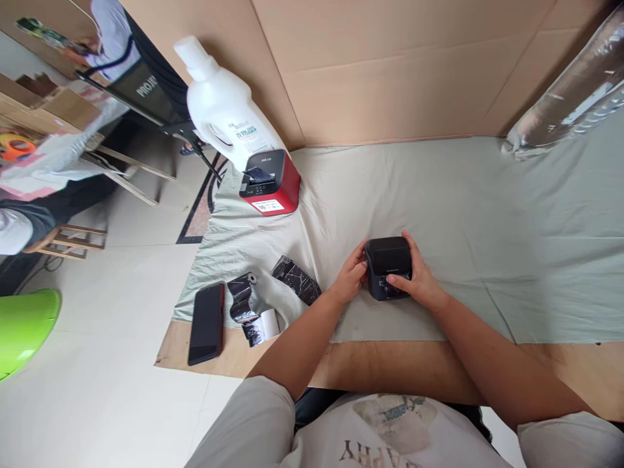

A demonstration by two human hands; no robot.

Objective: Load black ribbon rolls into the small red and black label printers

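Presently, head view: both hands are on a small black device (389, 266), boxy with rounded corners, sitting on the pale green cloth (487, 214) near the front middle of the table. Left hand (350, 278) grips the device's left side, fingers curled against it, thumb up by the top edge. Right hand (418, 279) wraps the right side from behind, thumb laid across the lower front face, where small buttons seem to sit; detail there is too fine to read. Device rests on the cloth, not lifted as far as can be told.

Left of the hands, well apart: a black phone (207, 323) lying flat, screen dark, half on the cloth and half on bare cardboard (390, 367). Just beside it, a loose black ribbon or film roll (242, 298) and a small white paper roll (269, 323), touching or nearly so. A dark marbled wrapper (296, 279) lies between those rolls and the left wrist.

Further back on the left: a red-and-black label printer (269, 182), with a large white jug (221, 107) leaning right behind it. Cardboard wall (390, 71) stands at the rear. A clear-wrapped roll (570, 91) sits at the far right corner.

Beyond the table's left edge: a green plastic object (24, 328), wooden stools, and another person's sleeve at the top left.
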